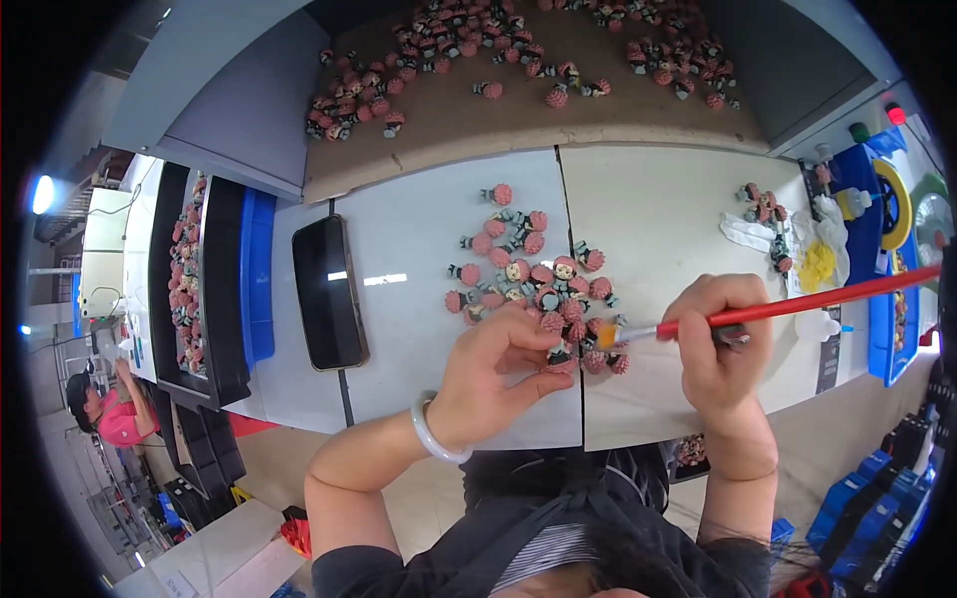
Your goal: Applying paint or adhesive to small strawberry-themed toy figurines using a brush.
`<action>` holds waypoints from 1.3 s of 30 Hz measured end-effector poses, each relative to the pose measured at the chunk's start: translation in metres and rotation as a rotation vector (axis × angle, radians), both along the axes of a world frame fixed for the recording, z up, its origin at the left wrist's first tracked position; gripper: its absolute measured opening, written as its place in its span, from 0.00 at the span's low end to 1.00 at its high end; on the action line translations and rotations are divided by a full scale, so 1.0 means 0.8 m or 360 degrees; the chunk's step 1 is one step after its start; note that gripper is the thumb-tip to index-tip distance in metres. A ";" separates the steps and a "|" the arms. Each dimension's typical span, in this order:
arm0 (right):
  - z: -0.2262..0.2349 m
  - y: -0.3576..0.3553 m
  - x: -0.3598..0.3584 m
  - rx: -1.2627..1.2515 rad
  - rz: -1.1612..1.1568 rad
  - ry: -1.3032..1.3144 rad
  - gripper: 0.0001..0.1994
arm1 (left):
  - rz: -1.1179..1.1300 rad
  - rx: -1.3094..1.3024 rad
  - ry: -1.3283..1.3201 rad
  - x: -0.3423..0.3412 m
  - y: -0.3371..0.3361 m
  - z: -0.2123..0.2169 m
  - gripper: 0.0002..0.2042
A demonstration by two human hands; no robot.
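The left hand [495, 374] pinches a small figurine [558, 356] between its fingertips, at the near edge of the pile of pink figurines [533, 274]. The right hand [723, 344], clenched, holds a red paintbrush [788, 306] with its tip touching that figurine. A dark phone [329, 292] lies left of the pile.

The left hand [495, 364], a pale bangle [436, 439] at its wrist, is pinching a small pink figurine [559, 356] above the white table [419, 239]. The right hand [725, 339] is gripping a red-handled paintbrush [788, 306], its tip touching the figurine. A pile of pink figurines [533, 274] is lying just beyond, a dark phone [330, 292] resting to its left.
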State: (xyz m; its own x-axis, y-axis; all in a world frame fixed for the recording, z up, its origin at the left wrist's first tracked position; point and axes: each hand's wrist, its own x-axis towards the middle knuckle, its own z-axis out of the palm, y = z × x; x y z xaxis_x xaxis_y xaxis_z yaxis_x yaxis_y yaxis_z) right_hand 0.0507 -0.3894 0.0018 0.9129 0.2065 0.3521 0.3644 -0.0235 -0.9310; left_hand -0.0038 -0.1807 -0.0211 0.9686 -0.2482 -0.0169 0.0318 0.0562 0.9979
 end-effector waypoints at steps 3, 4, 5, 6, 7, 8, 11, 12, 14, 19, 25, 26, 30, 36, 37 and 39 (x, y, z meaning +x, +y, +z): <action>0.014 0.018 -0.003 -0.0426 0.0319 -0.0350 0.09 | -0.0034 -0.0055 0.0002 -0.002 -0.002 0.002 0.19; 0.016 0.019 0.002 -0.0597 0.0156 -0.0502 0.08 | -0.0048 -0.0051 -0.0015 -0.001 0.000 0.000 0.19; 0.012 0.015 0.011 -0.0749 -0.0061 -0.0484 0.08 | -0.0036 -0.0177 -0.0017 -0.001 0.002 -0.004 0.18; 0.015 0.005 0.018 -0.0966 -0.0107 -0.0251 0.07 | -0.0027 -0.0303 -0.0021 0.000 0.004 -0.005 0.17; 0.018 -0.008 0.023 -0.1180 -0.0162 -0.0016 0.06 | -0.0050 -0.0302 -0.0046 0.002 0.004 -0.005 0.17; 0.015 -0.019 0.026 -0.1392 -0.0167 0.0034 0.05 | -0.0038 -0.0355 -0.0051 0.001 0.004 -0.004 0.17; 0.010 -0.047 0.027 -0.1889 -0.0254 0.0166 0.07 | -0.0128 -0.0366 -0.0096 0.003 0.001 -0.009 0.16; 0.011 -0.048 0.028 -0.1905 -0.0283 0.0244 0.07 | -0.0099 -0.0265 -0.0023 0.001 0.001 -0.007 0.17; 0.011 -0.056 0.022 -0.1806 -0.0404 0.0060 0.07 | -0.0164 -0.0211 0.0022 -0.001 -0.002 -0.004 0.17; 0.052 -0.110 -0.005 -0.1147 -0.0795 0.0137 0.03 | 0.0122 -0.0238 0.0172 -0.010 0.010 0.007 0.18; 0.051 -0.344 0.021 -0.1267 -0.1872 -0.0072 0.11 | 0.0026 -0.0249 0.0088 -0.008 -0.003 0.013 0.18; 0.040 -0.371 0.032 -0.1352 -0.1922 -0.0105 0.12 | 0.0015 -0.0255 0.0087 -0.008 -0.003 0.011 0.18; 0.024 -0.430 0.062 -0.1495 -0.1720 0.0258 0.11 | 0.0020 -0.0232 0.0097 -0.005 0.003 0.001 0.17; 0.040 -0.438 0.083 -0.1591 -0.1429 0.0451 0.10 | 0.0010 -0.0225 0.0169 -0.005 0.001 0.002 0.18; 0.040 -0.434 0.086 -0.1629 -0.1465 0.0379 0.10 | 0.0003 -0.0229 0.0183 -0.004 0.002 0.003 0.18; 0.041 -0.428 0.084 -0.1668 -0.1504 0.0304 0.10 | 0.0019 -0.0209 0.0187 -0.004 0.006 0.002 0.18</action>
